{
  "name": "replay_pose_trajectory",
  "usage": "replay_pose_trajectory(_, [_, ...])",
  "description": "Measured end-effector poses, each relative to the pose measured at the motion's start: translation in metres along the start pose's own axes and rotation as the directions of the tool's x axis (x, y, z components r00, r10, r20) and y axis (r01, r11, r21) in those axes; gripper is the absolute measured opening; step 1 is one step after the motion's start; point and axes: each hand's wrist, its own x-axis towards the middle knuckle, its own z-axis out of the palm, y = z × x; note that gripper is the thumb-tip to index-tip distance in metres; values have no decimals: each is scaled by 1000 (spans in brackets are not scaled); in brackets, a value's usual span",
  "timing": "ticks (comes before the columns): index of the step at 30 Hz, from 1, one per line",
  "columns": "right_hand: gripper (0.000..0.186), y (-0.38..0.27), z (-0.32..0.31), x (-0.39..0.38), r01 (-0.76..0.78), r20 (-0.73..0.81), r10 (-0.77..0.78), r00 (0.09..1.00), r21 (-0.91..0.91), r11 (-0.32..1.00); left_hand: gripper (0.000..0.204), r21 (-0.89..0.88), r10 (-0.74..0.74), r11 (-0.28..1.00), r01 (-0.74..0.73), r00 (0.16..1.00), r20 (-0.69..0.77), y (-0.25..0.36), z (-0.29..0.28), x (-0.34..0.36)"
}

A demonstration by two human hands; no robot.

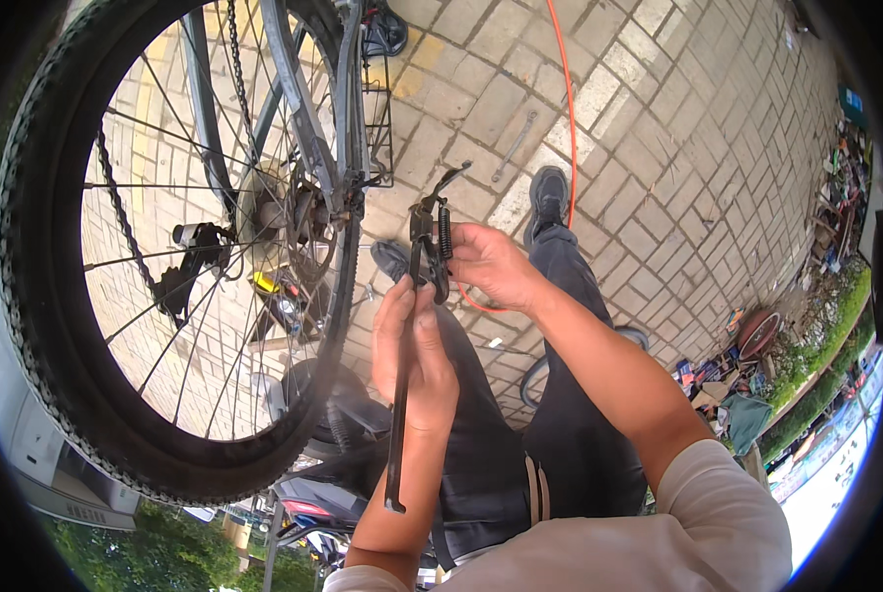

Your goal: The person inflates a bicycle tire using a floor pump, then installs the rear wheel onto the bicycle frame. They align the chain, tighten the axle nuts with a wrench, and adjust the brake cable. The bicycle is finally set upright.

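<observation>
A black metal kickstand [398,424] with a bracket and coil spring at its upper end stands out before me, its long leg running down past my left forearm. My left hand [412,360] is closed round the leg just below the bracket. My right hand [486,266] pinches the bracket beside the spring from the right. To the left, a bicycle's rear wheel [37,257] stands upright, with its hub, chain and derailleur in view; the bicycle's frame [313,138] rises above the hub.
An orange hose [568,118] crosses the brick paving beyond my feet [548,192]. A long wrench [514,146] lies on the ground. Yellow-handled tools [269,286] show through the spokes. Assorted clutter [737,414] lines the right edge, and another vehicle [308,513] is at the lower left.
</observation>
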Motion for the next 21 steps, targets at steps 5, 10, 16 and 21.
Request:
replay_pose_trajectory(5, [36, -3, 46, -1, 75, -9, -74, 997, 66, 995, 23, 230, 140, 966, -120, 988, -69, 17, -22, -3])
replay_pose_trajectory(10, [42, -3, 65, 4, 76, 18, -75, 997, -41, 996, 18, 200, 145, 969, -143, 989, 7, 22, -36, 15])
replay_pose_trajectory(16, [38, 3, 66, 9, 81, 55, -75, 996, -109, 991, 18, 226, 136, 965, -131, 991, -7, 25, -51, 11])
replay_pose_trajectory(21, [30, -11, 58, 14, 73, 177, -7, 984, -374, 925, 20, 258, 131, 956, -138, 990, 43, 21, -50, 4])
